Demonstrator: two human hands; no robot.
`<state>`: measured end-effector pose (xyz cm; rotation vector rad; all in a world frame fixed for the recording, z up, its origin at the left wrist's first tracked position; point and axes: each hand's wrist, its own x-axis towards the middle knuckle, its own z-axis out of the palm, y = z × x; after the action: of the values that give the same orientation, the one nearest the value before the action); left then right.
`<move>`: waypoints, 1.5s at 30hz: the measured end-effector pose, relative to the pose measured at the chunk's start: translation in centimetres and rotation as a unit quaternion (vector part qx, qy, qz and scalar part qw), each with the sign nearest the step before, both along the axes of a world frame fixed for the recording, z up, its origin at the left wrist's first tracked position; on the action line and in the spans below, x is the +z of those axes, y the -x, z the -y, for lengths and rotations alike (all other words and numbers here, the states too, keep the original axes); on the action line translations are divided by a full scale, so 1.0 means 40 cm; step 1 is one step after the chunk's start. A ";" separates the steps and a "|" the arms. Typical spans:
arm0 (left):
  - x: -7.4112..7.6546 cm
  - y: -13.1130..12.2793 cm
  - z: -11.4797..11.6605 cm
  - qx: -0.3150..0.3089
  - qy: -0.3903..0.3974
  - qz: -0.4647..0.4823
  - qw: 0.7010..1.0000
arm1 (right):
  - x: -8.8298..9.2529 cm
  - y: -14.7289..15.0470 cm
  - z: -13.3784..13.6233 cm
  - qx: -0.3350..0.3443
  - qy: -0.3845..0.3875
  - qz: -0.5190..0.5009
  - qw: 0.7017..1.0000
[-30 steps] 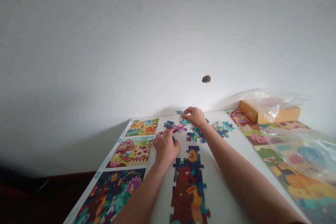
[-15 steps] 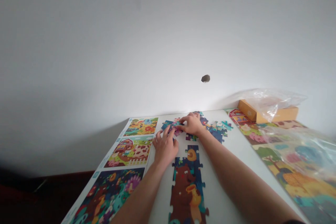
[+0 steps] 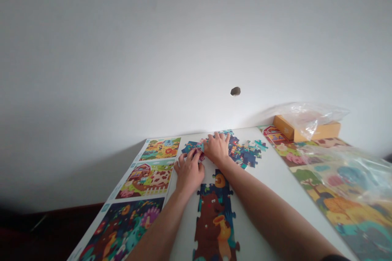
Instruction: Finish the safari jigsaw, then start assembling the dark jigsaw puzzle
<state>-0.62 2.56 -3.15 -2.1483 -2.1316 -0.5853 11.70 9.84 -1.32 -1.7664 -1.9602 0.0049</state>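
Observation:
Both hands are at the loose jigsaw pieces [image 3: 247, 155] heaped at the far side of the white table. My left hand [image 3: 189, 171] rests at the left of the heap, fingers apart and a little bent, its fingertips against a purple puzzle piece [image 3: 201, 156]. Beside it, my right hand [image 3: 218, 149] lies over the heap with its fingers spread, hiding the pieces beneath. Nearer to me lies a joined strip of puzzle [image 3: 211, 222] showing a brown bear with a yellow horn. A piece with a round orange shape [image 3: 219, 179] sits at the strip's far end.
A printed sheet with several pictures [image 3: 153, 179] lies along the left. On the right are a finished-looking animal picture [image 3: 333, 204], clear plastic bags [image 3: 352, 171] and an orange box [image 3: 318, 131]. The white wall [image 3: 183, 69], with a hole [image 3: 235, 91], rises behind the table.
My right hand has shifted slightly left and its fingers now spread over the heap, uncovering pieces on its right. My left hand stays by the purple piece. The view has shifted slightly.

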 end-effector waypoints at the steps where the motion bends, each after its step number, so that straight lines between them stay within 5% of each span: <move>1: 0.000 0.000 0.000 0.000 -0.002 0.001 1.000 | 0.000 0.002 0.001 -0.008 0.000 -0.001 1.000; 7: -0.009 0.004 -0.004 -0.002 -0.015 0.005 1.000 | -0.009 0.011 -0.008 0.065 0.036 -0.014 0.997; 12: -0.009 0.005 -0.004 -0.009 -0.014 0.011 1.000 | 0.000 -0.067 -0.061 -0.149 0.039 -0.013 0.988; 16: 0.006 0.003 0.005 -0.024 -0.016 0.040 0.999 | -0.009 -0.135 -0.102 -0.158 0.097 -0.014 0.983; 24: 0.036 0.003 0.034 -0.244 0.019 0.043 0.969 | -0.004 -0.126 -0.099 -0.141 0.075 -0.019 0.987; 29: 0.026 0.007 0.032 -0.273 0.028 0.053 0.960 | 0.037 -0.115 -0.086 -0.089 0.040 -0.036 0.995; 33: 0.017 0.011 0.024 -0.276 0.013 0.081 0.958 | 0.098 -0.098 -0.035 -0.058 0.015 -0.085 0.995; 37: 0.027 0.010 0.019 -0.243 -0.073 0.219 0.942 | 0.130 -0.096 0.089 0.030 -0.008 -0.243 0.970; 41: 0.040 -0.005 0.024 -0.260 -0.055 0.357 0.895 | 0.091 -0.122 0.218 0.099 0.050 -0.403 0.908; 45: 0.042 -0.026 0.039 -0.264 -0.043 0.440 0.857 | 0.025 -0.150 0.271 0.121 0.102 -0.511 0.845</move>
<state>0.42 1.01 -1.49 -2.7320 -1.6236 -1.9892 17.72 -1.00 -0.31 -1.1668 -1.3455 1.0505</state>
